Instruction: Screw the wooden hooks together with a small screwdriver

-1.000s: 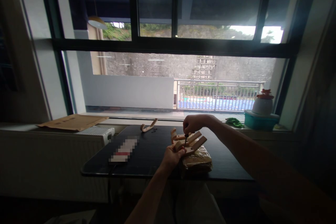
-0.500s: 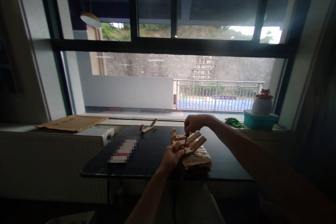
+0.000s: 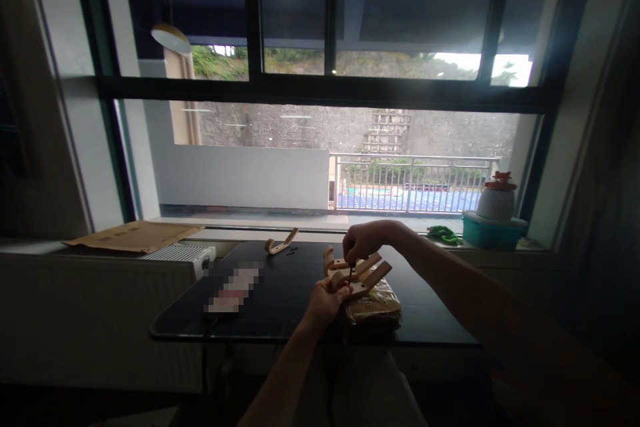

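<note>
The pale wooden J-shaped hook nearest the person lies on a brown bundle wrapped in clear plastic, just inside the front edge of a black, round-cornered table. The left hand grips this hook near its curved end, while the right hand, closed in a fist above, holds a thin, dark-shafted screwdriver upright over it. More matching wooden hooks sit just behind. Leftward, dark tabletop stretches to a pixelated pale-and-red object near the left edge; toward the back edge lie a separate pale wooden hook and small dark screws. More tabletop runs right, beneath the right forearm. Beyond, a wide dark-framed window rises over a sill with a green cloth and a teal box; a flat brown paper envelope lies left, above a white ribbed radiator.
</note>
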### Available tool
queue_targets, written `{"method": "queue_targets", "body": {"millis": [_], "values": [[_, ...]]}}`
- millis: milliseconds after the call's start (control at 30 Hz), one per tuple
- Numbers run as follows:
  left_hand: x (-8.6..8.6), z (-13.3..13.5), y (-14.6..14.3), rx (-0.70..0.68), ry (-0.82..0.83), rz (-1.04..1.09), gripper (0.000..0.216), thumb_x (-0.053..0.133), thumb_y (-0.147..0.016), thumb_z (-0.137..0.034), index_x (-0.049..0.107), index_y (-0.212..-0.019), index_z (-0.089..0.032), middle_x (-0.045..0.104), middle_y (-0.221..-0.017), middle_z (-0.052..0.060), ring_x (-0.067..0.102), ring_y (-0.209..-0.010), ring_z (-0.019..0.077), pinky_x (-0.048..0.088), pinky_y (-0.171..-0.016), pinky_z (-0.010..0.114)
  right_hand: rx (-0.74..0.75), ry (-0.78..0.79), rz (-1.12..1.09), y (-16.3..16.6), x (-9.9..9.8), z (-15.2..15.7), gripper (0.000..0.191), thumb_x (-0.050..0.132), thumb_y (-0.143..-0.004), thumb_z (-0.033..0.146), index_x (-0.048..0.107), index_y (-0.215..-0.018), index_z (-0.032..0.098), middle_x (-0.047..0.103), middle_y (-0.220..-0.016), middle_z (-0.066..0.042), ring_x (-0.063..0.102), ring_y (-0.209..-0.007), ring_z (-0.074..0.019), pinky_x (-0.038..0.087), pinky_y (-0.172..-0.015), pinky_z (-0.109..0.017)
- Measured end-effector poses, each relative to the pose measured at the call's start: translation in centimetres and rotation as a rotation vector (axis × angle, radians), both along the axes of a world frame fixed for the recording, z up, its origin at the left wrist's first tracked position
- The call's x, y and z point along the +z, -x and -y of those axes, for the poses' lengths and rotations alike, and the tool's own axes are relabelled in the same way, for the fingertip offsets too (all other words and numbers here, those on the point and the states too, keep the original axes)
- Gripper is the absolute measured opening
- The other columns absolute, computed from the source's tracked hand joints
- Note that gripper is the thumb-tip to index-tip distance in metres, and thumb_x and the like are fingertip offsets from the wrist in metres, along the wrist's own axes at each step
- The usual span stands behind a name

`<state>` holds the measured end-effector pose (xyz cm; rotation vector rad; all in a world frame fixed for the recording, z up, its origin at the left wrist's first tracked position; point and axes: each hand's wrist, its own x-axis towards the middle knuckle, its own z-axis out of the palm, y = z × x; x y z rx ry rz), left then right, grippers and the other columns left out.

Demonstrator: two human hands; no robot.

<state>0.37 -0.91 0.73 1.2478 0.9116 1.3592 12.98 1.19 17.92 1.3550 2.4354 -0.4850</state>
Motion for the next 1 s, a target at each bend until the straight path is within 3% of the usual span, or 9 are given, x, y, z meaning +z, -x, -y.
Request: {"method": "queue_targets", "body": {"millis": [200,467,700,867,1000], "values": [[-0.4,-0.3,0.0,-0.015,0.023,0.008,0.022,0.080,-0.050,-0.026,0.068,-0.063,-0.013,0.066,-0.057,0.000,0.061,-0.059,0.0161,0.048,-0.059,0.025,-0.027,-0.008,-0.017,0.2,0.0,-0.3,0.027,0.053,-0.089,0.033,0.057,-0.109,0.014,0.060,-0.105,-0.006,0.060,-0.087,-0.0168,0.051,-0.074,-0.036],[-0.3,-0.2,-0.1,-0.022,0.010,0.011,0.020,0.079,-0.051,-0.024,0.069,-0.065,-0.013,0.065,-0.055,-0.002,0.058,-0.054,0.0134,0.047,-0.058,0.024,-0.100,-0.163,-0.060,0.0,-0.2,-0.1,0.034,0.051,-0.085,0.042,0.064,-0.087,0.011,0.061,-0.069,-0.001,0.054,-0.055,-0.0098,0.043,-0.053,-0.024],[-0.2,-0.3,0.0,-0.006,0.010,-0.010,0.016,0.078,-0.051,-0.023,0.068,-0.060,-0.014,0.065,-0.056,-0.001,0.058,-0.056,0.0138,0.046,-0.059,0.024,-0.009,-0.240,0.033,1.6,1.1,1.4,0.030,0.075,-0.064,0.027,0.068,-0.091,0.015,0.066,-0.087,-0.002,0.057,-0.072,-0.0133,0.041,-0.059,-0.023],[-0.1,-0.1,0.0,0.000,0.026,-0.019,0.015,0.077,-0.052,-0.022,0.069,-0.062,-0.014,0.066,-0.059,-0.001,0.059,-0.060,0.0141,0.046,-0.062,0.024,-0.022,-0.320,0.122,2.5,0.8,2.7,0.025,0.065,-0.076,0.027,0.065,-0.096,0.011,0.065,-0.090,-0.007,0.057,-0.074,-0.0163,0.043,-0.060,-0.027],[-0.1,0.0,-0.1,0.002,0.015,-0.007,0.014,0.075,-0.053,-0.021,0.068,-0.062,-0.014,0.065,-0.056,-0.002,0.057,-0.056,0.0133,0.045,-0.059,0.023,-0.044,-0.335,0.214,2.2,1.0,2.7,0.024,0.056,-0.087,0.034,0.060,-0.099,0.013,0.062,-0.094,-0.004,0.059,-0.079,-0.0155,0.050,-0.069,-0.032]]}}
